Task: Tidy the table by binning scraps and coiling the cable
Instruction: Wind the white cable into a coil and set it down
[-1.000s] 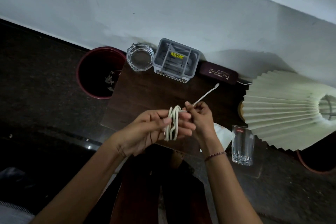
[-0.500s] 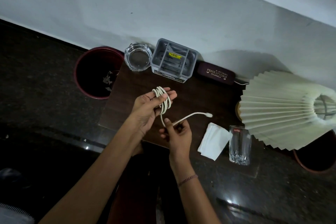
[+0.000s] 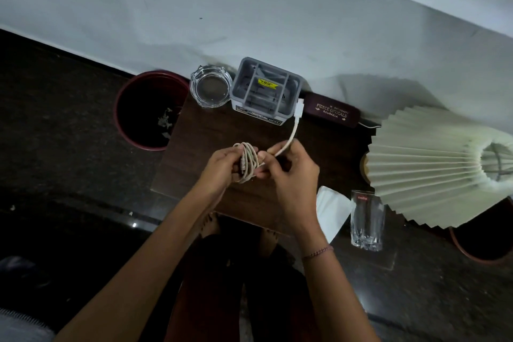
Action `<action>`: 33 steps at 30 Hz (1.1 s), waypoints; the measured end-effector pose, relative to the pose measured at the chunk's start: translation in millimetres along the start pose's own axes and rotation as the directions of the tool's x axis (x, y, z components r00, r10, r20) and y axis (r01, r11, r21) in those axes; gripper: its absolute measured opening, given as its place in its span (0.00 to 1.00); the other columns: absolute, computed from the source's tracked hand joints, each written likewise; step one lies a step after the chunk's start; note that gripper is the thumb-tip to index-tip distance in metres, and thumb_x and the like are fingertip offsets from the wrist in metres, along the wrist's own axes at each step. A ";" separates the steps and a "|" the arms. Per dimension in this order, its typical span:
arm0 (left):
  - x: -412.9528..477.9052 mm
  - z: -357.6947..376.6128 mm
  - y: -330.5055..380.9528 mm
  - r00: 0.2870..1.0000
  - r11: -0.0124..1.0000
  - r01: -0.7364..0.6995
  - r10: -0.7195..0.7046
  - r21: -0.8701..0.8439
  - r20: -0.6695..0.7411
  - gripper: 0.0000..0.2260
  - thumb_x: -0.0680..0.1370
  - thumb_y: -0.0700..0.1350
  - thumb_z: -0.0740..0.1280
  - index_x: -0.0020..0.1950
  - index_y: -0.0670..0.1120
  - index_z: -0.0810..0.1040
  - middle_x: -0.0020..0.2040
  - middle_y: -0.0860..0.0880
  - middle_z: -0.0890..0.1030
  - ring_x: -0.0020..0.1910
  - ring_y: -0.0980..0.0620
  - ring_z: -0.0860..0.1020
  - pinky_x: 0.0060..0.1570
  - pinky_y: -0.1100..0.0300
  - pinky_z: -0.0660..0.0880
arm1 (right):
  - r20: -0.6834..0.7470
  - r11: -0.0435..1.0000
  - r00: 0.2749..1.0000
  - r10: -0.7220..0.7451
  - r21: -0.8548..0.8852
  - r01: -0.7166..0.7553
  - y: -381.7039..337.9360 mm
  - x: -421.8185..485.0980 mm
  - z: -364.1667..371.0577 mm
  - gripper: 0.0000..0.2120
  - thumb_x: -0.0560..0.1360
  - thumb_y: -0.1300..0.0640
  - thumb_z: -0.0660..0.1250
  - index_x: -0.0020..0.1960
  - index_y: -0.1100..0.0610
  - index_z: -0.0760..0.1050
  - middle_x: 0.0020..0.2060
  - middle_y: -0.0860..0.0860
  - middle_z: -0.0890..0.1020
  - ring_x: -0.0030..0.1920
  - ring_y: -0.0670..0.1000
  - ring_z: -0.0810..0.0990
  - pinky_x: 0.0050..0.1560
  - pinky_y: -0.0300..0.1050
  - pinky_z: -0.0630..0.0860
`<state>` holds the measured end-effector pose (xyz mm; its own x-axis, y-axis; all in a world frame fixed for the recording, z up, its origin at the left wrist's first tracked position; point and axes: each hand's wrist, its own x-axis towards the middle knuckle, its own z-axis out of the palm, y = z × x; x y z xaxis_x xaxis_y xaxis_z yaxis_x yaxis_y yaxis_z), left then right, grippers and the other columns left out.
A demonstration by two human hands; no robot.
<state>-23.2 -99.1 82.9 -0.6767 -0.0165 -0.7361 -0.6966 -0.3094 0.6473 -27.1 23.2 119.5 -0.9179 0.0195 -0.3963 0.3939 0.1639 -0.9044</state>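
A: While the off-white, thin, flexible charging cable (image 3: 248,159) hangs above the dark brown wooden table (image 3: 211,130), how do you judge it will handle?

B: Light and limp, I'd say. The coils sag and bunch rather than hold a round shape, so they would likely spring loose if let go. The jacket looks smooth, perhaps a bit slippery.

A: Where is it held?

B: The left hand (image 3: 222,165) has its grip closed around the bundle of loops, fingers wrapped through the middle. The right hand (image 3: 294,172) pinches the free tail just beside the bundle, thumb and fingers together on the cord.

A: And the best place to take hold?

B: Across the bundle's waist, where all the strands cross, and close to the bundle on the tail, not at the white plug (image 3: 299,108).

A: Which way does it point?

B: The loops' long axis runs roughly twelve to six o'clock. The tail curves away toward one o'clock, its plug aimed near twelve, ending in front of the grey plastic compartment organiser (image 3: 265,91). The dark red round bin (image 3: 151,110) sits at ten o'clock from the hands, pale scraps inside.
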 end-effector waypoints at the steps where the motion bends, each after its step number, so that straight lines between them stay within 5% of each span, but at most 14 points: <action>1: -2.0 0.3 0.3 0.999 0.999 0.013 -0.014 0.034 0.029 0.15 0.82 0.42 0.53 0.45 0.45 0.79 0.30 0.52 0.83 0.30 0.59 0.81 0.32 0.67 0.77 | 0.022 1.000 1.000 0.007 0.010 -0.007 -1.5 5.7 -2.5 0.08 0.73 0.65 0.68 0.40 0.55 0.72 0.36 0.55 0.81 0.29 0.49 0.82 0.33 0.40 0.80; 5: -12.8 2.6 1.4 0.966 0.994 0.061 -0.082 0.092 0.246 0.16 0.82 0.41 0.52 0.47 0.42 0.79 0.33 0.47 0.85 0.33 0.52 0.84 0.39 0.63 0.80 | 0.040 0.994 0.998 0.056 0.089 -0.059 -5.1 23.8 -8.5 0.02 0.74 0.65 0.66 0.46 0.60 0.76 0.35 0.55 0.81 0.28 0.46 0.79 0.32 0.38 0.78; 7: -15.4 4.0 3.6 0.954 0.992 0.063 -0.090 0.105 0.286 0.16 0.82 0.40 0.51 0.45 0.40 0.78 0.30 0.46 0.83 0.28 0.53 0.83 0.35 0.64 0.79 | 0.027 0.985 0.994 0.101 0.137 -0.104 -3.2 30.4 -9.8 0.04 0.74 0.65 0.66 0.48 0.61 0.76 0.35 0.54 0.80 0.26 0.44 0.77 0.28 0.34 0.75; 16: -19.0 6.3 -4.3 0.988 0.988 0.033 -0.056 0.153 0.146 0.23 0.81 0.52 0.54 0.26 0.46 0.64 0.18 0.53 0.65 0.16 0.58 0.61 0.21 0.66 0.59 | 0.055 0.759 0.898 0.437 0.513 -0.401 18.0 34.2 -11.4 0.05 0.74 0.67 0.65 0.47 0.59 0.74 0.35 0.55 0.81 0.27 0.42 0.78 0.31 0.29 0.75; 24: 1.1 7.1 4.8 0.986 0.909 0.057 -0.116 -0.412 -0.121 0.29 0.79 0.50 0.60 0.17 0.49 0.61 0.13 0.54 0.59 0.10 0.61 0.56 0.13 0.75 0.50 | 0.183 0.727 0.874 0.450 0.493 -0.478 35.1 -5.3 5.5 0.04 0.74 0.66 0.64 0.42 0.61 0.77 0.27 0.49 0.81 0.29 0.42 0.77 0.34 0.30 0.76; 33: 7.3 4.3 3.8 0.982 0.816 0.110 -0.176 -0.568 -0.063 0.31 0.78 0.51 0.59 0.14 0.48 0.62 0.11 0.53 0.59 0.08 0.58 0.56 0.12 0.74 0.50 | 0.343 0.857 0.882 0.321 0.290 -0.425 38.3 -3.0 -8.3 0.08 0.73 0.66 0.67 0.44 0.55 0.82 0.34 0.47 0.84 0.36 0.42 0.78 0.38 0.31 0.75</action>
<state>-31.8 -96.3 80.9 -0.5270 -0.0212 -0.8496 -0.5076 -0.7939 0.3347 -9.6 37.6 87.3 -0.6672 -0.2687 -0.6947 0.7417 -0.1539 -0.6528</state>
